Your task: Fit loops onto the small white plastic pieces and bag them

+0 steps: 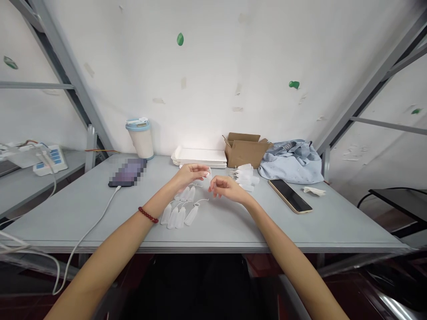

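My left hand point(188, 176) is raised over the middle of the table, its thumb and fingers pinched on a small white plastic piece point(210, 172) that is mostly hidden. Close on its right, my right hand point(227, 187) has curled fingers near the same piece; what they hold is too small to make out. Below my left hand lie several translucent white bottle-shaped plastic pieces point(180, 218) with thin white cords, in two rough rows. Beyond my right hand sits another cluster of similar white pieces point(246, 178), some with small metal-looking ends.
At the back stand a cup with a blue lid point(140, 138), a white stack point(202, 156), an open cardboard box point(246, 152) and a crumpled blue cloth point(293, 163). A phone point(291, 196) lies right, a charging phone point(128, 172) left with its cable point(96, 222). A crumpled tissue point(314, 191) is far right.
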`<state>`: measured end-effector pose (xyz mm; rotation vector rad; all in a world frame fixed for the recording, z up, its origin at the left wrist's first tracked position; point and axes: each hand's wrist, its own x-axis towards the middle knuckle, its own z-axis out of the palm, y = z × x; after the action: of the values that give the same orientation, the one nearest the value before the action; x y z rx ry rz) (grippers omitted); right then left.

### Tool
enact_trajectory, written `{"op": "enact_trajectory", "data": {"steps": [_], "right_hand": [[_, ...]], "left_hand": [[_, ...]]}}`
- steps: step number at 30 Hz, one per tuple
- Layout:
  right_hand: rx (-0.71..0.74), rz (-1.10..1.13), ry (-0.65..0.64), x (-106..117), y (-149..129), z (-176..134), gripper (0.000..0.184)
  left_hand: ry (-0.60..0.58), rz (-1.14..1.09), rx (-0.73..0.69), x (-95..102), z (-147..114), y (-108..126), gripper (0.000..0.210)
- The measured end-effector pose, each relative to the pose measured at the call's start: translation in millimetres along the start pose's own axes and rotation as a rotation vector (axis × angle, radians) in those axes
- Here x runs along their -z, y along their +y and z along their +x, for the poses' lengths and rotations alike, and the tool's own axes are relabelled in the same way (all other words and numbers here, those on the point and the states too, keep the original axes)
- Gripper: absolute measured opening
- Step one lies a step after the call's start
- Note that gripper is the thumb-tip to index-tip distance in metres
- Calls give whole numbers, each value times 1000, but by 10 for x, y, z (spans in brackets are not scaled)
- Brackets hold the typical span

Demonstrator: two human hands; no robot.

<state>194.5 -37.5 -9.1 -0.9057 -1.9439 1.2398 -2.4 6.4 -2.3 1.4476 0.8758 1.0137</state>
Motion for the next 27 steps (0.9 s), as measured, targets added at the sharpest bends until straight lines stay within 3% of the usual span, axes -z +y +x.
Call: {"op": "enact_trajectory", "data": {"steps": [15, 27], "right_hand": [[12, -41, 155, 35, -3, 16, 13], [112, -433, 303, 32, 164, 67, 7]], "left_hand": [[73, 30, 90, 27, 5, 40, 44], [22, 25, 164, 5, -6, 43, 36]]}}
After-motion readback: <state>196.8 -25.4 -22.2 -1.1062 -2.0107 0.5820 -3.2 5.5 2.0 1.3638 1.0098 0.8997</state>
